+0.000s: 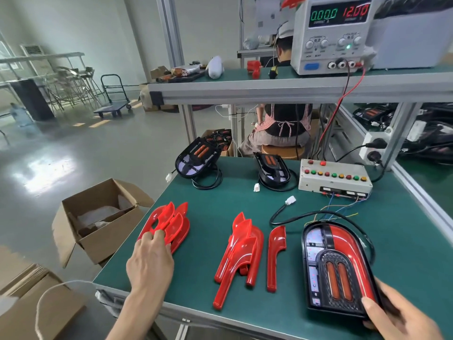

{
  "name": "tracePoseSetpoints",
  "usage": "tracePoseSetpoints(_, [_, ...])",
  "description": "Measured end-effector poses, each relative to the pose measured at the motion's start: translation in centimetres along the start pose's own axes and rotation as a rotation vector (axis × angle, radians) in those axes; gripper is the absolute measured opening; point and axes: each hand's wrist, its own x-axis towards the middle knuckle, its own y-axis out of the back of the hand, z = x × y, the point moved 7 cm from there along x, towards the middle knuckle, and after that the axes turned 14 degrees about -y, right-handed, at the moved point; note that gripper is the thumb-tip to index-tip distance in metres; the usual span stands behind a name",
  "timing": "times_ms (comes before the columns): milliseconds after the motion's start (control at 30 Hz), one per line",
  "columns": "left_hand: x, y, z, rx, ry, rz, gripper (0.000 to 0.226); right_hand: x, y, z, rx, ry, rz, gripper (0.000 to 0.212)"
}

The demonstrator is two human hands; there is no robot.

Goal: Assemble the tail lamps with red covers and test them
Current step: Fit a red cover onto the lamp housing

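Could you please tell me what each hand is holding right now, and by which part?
Right hand grips the tail lamp at its near right corner; left hand fingers the red covers.
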Motion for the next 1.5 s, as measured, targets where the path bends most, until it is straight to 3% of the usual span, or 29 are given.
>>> tracePoseSetpoints(100, [-0.2,1.2,0.8,-0.037,-0.039,0.066,0.018,0.3,0.5,0.0,-0.102,0.037,0.059,0.043])
tracePoseSetpoints(200, [-0.6,3.6,2.4,-0.149,-0.082,0.238,0.013,0.2,0.7,-0.2,-0.167,0.064,0.088,0.042])
tracePoseSetpoints(300, [-1.3,4.7,5.5,-0.421,-0.114,0.277,0.011,1.1,1.2,0.2,-0.167,0.051,0.106,0.042])
tracePoseSetpoints(400, [-2.7,3.6,10.6,-0.829,-0.163,0.186,0.011,1.5,1.4,0.6,-0.168,0.022,0.087,0.043])
tracePoseSetpoints(500, [-4.2,0.6,16.0,-1.214,-0.087,0.001,0.008,2.0,1.5,1.3,-0.154,0.044,0.044,0.044])
tracePoseSetpoints(667, [-6.3,-3.5,21.9,-1.473,0.022,-0.157,0.022,2.5,1.7,2.0,-0.116,0.055,0.018,0.045])
tracePoseSetpoints(733, [-6.4,-4.0,22.3,-1.464,0.063,-0.132,0.017,2.6,1.8,2.2,-0.107,0.058,0.021,0.045])
tracePoseSetpoints(967, [-6.3,-2.3,22.6,-0.976,-0.063,0.031,0.019,2.7,1.8,2.4,-0.110,0.078,0.008,0.045])
tracePoseSetpoints(1233, [-6.5,-2.6,24.5,-0.550,-0.251,-0.091,0.035,2.4,1.8,2.1,-0.128,0.130,0.000,0.046])
tracePoseSetpoints(1500, [-5.3,-2.3,26.1,-0.410,-0.387,-0.117,0.039,2.7,1.8,2.5,-0.081,0.122,-0.020,0.043])
